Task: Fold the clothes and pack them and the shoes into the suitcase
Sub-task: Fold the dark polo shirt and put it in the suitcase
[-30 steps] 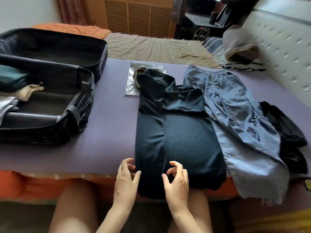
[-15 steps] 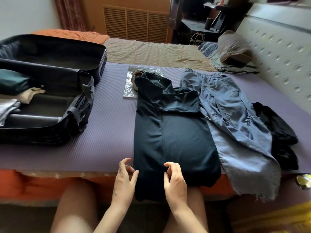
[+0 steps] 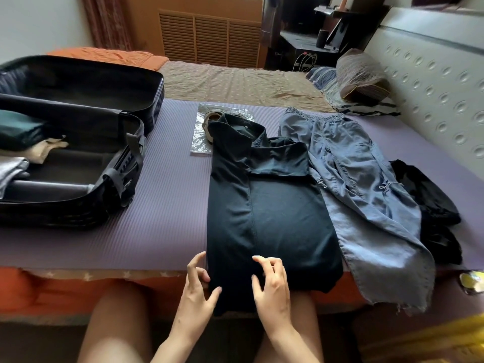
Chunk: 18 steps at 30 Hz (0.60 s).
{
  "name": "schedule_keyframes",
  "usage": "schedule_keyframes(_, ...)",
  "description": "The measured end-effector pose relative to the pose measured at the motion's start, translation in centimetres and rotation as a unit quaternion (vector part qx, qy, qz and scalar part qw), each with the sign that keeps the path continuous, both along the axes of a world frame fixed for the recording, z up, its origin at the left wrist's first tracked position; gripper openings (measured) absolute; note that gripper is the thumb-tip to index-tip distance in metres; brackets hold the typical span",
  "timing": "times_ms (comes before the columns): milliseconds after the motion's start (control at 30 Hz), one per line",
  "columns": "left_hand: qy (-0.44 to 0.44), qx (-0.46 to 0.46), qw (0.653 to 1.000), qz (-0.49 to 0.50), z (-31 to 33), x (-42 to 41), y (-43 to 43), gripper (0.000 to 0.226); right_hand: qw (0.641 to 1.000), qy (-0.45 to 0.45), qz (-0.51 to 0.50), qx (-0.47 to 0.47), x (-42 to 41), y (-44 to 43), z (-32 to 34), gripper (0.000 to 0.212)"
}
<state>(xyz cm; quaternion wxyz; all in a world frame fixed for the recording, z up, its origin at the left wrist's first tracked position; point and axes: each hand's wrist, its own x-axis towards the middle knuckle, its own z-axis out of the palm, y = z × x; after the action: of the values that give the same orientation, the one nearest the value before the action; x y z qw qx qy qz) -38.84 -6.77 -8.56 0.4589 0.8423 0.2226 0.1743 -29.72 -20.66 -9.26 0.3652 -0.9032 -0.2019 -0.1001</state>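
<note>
Count on the bed: one suitcase, three loose garments, one bagged pair of shoes, two hands.

One open black suitcase (image 3: pixel 78 142) on the purple mat (image 3: pixel 157 205), at least three folded items inside it. One dark shirt (image 3: pixel 267 213), one pair of blue trousers (image 3: pixel 366 184), one black garment (image 3: pixel 429 205) at the far right. One clear plastic bag (image 3: pixel 201 134) with shoes (image 3: pixel 210 119) partly hidden, so their number is unclear. One left hand (image 3: pixel 196 289), one right hand (image 3: pixel 272 286). One pillow (image 3: pixel 361 74).
</note>
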Motion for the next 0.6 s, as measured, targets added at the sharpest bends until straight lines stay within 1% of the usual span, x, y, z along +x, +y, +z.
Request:
schedule_keyframes(133, -0.010, -0.006, 1.000, -0.005, -0.3, -0.2, 0.3, 0.080, 1.000, 0.017, 0.017, 0.004, 0.2, -0.2, 0.1, 0.046)
schedule_keyframes(300, -0.055, -0.008, 0.998, 0.001, -0.3, -0.7, -0.3, 0.072, 0.996, 0.064, 0.029, 0.058, -0.3, -0.3, 0.3, 0.044)
schedule_keyframes(400, -0.066, 0.011, 0.998, -0.007, -0.5, -0.8, -0.3, 0.065, 0.993, 0.079, 0.038, 0.073, -0.5, -0.4, 0.0, 0.041)
schedule_keyframes(467, -0.064, 0.025, 0.998, -0.015, -0.8, -1.0, -0.2, 0.063, 0.995, 0.076, 0.036, 0.060, -0.5, -0.4, -0.3, 0.039)
schedule_keyframes(533, -0.042, 0.042, 0.998, -0.020, -1.1, -1.3, -0.2, 0.062, 0.997, 0.067, 0.028, 0.033, -0.5, -0.3, -0.4, 0.041)
schedule_keyframes(600, -0.033, 0.076, 0.997, -0.001, -1.2, -1.3, 0.0, 0.057, 0.999, 0.028, 0.021, -0.012, -0.6, -0.4, -0.3, 0.046)
